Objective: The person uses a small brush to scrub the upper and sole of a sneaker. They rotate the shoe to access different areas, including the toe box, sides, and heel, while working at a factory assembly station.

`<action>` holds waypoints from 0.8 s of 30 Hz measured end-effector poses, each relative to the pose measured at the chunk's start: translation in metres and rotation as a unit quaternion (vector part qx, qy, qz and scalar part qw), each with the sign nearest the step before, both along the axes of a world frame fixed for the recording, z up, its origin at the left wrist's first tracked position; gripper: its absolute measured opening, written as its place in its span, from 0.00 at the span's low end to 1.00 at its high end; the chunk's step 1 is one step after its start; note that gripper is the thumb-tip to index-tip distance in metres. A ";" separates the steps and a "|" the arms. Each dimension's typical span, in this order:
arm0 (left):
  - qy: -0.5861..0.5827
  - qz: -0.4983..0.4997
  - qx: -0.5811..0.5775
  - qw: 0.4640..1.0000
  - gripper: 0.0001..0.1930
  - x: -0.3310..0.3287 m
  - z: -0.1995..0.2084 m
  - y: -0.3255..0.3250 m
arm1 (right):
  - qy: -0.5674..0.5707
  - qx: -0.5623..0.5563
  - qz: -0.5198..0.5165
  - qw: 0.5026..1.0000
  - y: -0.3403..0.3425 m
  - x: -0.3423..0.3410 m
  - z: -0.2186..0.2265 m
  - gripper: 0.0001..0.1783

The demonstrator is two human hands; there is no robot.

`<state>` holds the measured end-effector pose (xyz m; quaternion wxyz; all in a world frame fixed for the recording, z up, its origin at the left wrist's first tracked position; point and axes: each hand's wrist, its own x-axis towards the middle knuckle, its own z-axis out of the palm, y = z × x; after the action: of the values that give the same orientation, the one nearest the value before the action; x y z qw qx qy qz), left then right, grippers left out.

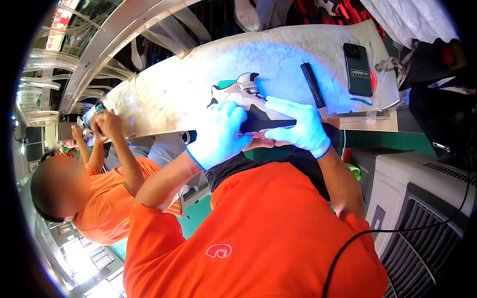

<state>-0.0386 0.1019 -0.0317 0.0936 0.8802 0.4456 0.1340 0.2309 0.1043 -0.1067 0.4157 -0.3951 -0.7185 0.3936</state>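
On the work surface in front of me lies a white shoe (pixel 252 103) with black and beige panels and a green patch, its far end pointing away. My left hand (pixel 218 134), in a white knit glove tinted blue by the light, is closed on the shoe's near left side. From the right, my gloved right hand (pixel 300 124) grips the near right side, fingers over the top and thumb below. A dark band (pixel 268 125) of the shoe runs between the hands. Bare fingertips show beneath it; whose hand they belong to is hard to make out.
A black-handled tool with a flat tip (pixel 312 84) and a dark phone (pixel 357 69) lie on the stained pale bench top (pixel 164 89). At left, a co-worker in orange (pixel 114 198) handles something small. A grey vented machine (pixel 422 198) and a black cable (pixel 397 231) are at right.
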 end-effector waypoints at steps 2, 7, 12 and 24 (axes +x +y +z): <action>0.004 -0.039 0.013 0.999 0.24 0.003 -0.004 0.003 | -0.005 0.001 0.001 1.000 -0.001 -0.001 -0.001 0.41; -0.087 -0.031 -0.080 0.993 0.25 0.001 -0.002 0.020 | -0.008 0.013 0.001 1.000 -0.003 -0.001 0.005 0.40; -0.082 0.020 -0.139 0.987 0.25 0.003 0.004 0.025 | -0.005 -0.058 0.005 0.998 -0.003 -0.003 0.011 0.43; -0.111 0.124 -0.220 0.961 0.29 0.009 0.018 0.028 | -0.018 -0.092 0.044 0.995 0.011 0.000 0.028 0.42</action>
<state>-0.0296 0.1300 -0.0134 0.3165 0.7553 0.5566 0.1396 0.2313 0.1155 -0.0789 0.3463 -0.4068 -0.7032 0.4690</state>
